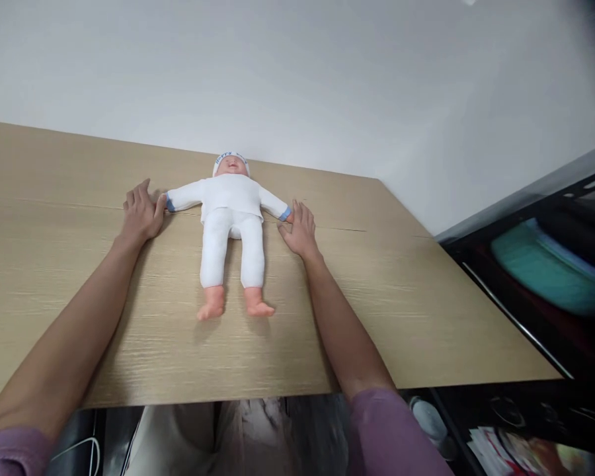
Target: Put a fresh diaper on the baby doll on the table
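Observation:
A baby doll point(232, 198) in white clothes with blue cuffs and a white printed cap lies on its back on the wooden table point(401, 284). Its arms stretch out to both sides, and its bare feet point towards me. Beside the doll's hand on the left, my left hand point(143, 211) rests palm down with fingers spread, the thumb against that small hand. My right hand point(301, 230) lies at the other cuff, fingers extended, with the doll's hand between thumb and forefinger. Whether either hand grips the doll is hard to see.
A pale wall point(277, 79) runs along the table's back edge. To the right stands a dark shelf unit point(476, 264) with a teal object point(550, 264). Below the table's front edge are papers point(506, 449), a whitish container point(429, 420) and a white cable point(96, 453).

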Available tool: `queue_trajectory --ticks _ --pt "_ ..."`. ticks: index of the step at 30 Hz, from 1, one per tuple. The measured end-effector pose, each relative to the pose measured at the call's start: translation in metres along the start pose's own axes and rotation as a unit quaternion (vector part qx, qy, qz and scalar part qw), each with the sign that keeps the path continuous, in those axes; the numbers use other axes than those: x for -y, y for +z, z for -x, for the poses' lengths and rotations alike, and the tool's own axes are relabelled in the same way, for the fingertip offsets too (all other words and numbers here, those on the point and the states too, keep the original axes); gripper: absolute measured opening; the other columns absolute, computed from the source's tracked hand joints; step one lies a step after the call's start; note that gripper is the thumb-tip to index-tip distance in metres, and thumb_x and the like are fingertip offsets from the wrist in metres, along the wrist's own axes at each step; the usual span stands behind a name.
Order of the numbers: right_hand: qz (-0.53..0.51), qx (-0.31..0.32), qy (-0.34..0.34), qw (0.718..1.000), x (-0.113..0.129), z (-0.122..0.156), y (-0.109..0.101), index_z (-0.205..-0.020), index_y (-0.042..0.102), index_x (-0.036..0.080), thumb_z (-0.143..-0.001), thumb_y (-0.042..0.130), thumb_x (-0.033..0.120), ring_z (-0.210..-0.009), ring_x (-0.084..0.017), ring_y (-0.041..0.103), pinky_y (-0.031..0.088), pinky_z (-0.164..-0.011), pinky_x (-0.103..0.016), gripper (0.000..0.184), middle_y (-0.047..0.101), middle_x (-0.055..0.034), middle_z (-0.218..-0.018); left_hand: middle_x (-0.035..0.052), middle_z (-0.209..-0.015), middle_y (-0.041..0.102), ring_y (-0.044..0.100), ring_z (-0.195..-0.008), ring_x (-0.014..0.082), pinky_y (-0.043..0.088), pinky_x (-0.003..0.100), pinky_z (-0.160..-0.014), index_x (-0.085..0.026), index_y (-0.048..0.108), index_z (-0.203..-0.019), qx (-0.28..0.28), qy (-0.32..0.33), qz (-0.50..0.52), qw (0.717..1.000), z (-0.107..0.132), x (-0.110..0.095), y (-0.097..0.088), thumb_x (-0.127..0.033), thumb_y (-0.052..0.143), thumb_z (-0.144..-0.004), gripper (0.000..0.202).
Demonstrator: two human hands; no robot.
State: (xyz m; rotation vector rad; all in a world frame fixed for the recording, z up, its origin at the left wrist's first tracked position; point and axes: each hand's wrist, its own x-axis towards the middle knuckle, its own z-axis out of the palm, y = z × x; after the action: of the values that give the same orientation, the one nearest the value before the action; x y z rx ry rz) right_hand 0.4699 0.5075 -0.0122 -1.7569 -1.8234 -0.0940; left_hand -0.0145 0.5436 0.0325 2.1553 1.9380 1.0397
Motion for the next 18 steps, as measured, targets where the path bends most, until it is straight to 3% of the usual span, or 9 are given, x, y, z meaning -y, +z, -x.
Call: queue_trajectory --ticks 3,6,9,11,15,18 --pt "0.006 -0.019 0.051 0.998 0.025 0.026 -0.006 -0.182 0.021 0.013 -0.104 0.058 0.051 -0.174 -0.044 0.024 0.027 -0.138 -0.071 0.094 0.027 -0.0268 -0.187 0.0297 -0.184 0.03 0.028 -0.171 0.0496 0.023 0.068 -0.136 -0.007 0.029 -0.177 -0.038 -0.03 0.002 0.999 0.029 -0.016 -0.003 -0.076 0.033 -0.113 0.094" --pt "0.005 -0.042 0.111 0.993 0.055 0.061 -0.016 -0.18 0.027 0.008 -0.105 0.056 0.046 -0.174 -0.046 0.024 0.025 -0.138 -0.072 0.088 0.026 -0.0316 -0.186 0.0331 -0.186 0.025 0.024 -0.172 0.0542 0.022 0.076 -0.134 -0.006 0.028 -0.178 -0.046 -0.045 0.009 0.998 0.062 -0.034 -0.009 -0.072 0.037 -0.112 0.093" --pt "-0.011 -0.039 0.128 0.991 0.083 0.111 -0.032 -0.177 0.036 0.006 -0.106 0.056 0.046 -0.173 -0.047 0.028 0.025 -0.139 -0.073 0.084 0.032 -0.0333 -0.184 0.0339 -0.187 0.025 0.024 -0.173 0.0569 0.025 0.081 -0.132 -0.009 0.026 -0.179 -0.016 -0.046 0.011 0.999 0.103 -0.052 -0.02 -0.071 0.038 -0.11 0.093" --pt "-0.032 -0.041 0.116 0.992 0.096 0.154 -0.05 -0.175 0.043 0.013 -0.108 0.055 0.049 -0.173 -0.046 0.031 0.025 -0.138 -0.076 0.077 0.039 -0.029 -0.183 0.033 -0.187 0.027 0.027 -0.173 0.057 0.026 0.08 -0.133 -0.01 0.031 -0.178 0.016 -0.025 -0.002 1.0 0.139 -0.064 -0.031 -0.07 0.036 -0.11 0.091" --pt "-0.062 -0.003 0.062 0.996 0.11 0.264 -0.107 -0.169 0.058 0.032 -0.11 0.057 0.055 -0.172 -0.043 0.037 0.019 -0.14 -0.079 0.064 0.049 -0.016 -0.18 0.0304 -0.185 0.036 0.03 -0.174 0.0516 0.031 0.074 -0.137 -0.009 0.035 -0.18 0.091 0.059 -0.018 0.994 0.245 -0.087 -0.07 -0.071 0.036 -0.109 0.094" --pt "-0.111 0.032 0.06 0.991 0.115 0.359 -0.144 -0.172 0.052 0.05 -0.111 0.057 0.052 -0.173 -0.035 0.039 0.022 -0.143 -0.075 0.062 0.047 -0.0014 -0.182 0.011 -0.19 0.033 0.028 -0.178 0.0404 0.031 0.067 -0.142 -0.032 0.025 -0.187 0.152 0.087 0.01 0.985 0.348 -0.095 -0.104 -0.073 0.049 -0.104 0.095"
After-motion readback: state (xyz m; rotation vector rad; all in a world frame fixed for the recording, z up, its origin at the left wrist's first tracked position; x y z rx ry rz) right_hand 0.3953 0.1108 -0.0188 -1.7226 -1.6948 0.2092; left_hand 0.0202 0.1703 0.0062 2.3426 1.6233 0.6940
